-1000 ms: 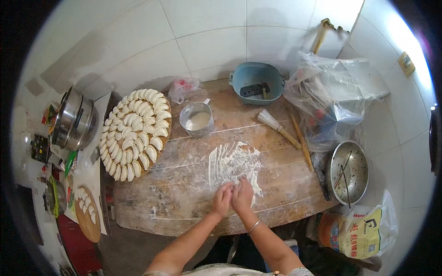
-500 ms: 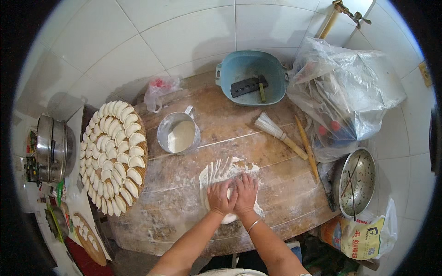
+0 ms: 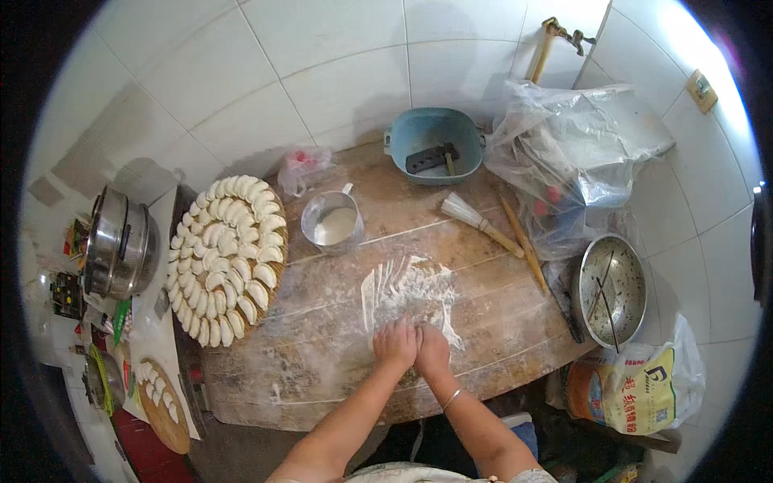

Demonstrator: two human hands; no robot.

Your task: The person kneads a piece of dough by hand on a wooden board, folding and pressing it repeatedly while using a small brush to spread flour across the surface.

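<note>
See left hand (image 3: 396, 344) and right hand (image 3: 433, 351) touching at lower centre of the frame; cannot tell whether closed around anything. Probably covering dough beside loose flour (image 3: 415, 286) on the table (image 3: 302, 342): likely soft, stretchy, slightly sticky; best held broadly, never pinched.

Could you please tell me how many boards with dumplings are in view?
2: a large round board left of the metal cup, and a smaller board at the lower left, beside the wooden table.
</note>
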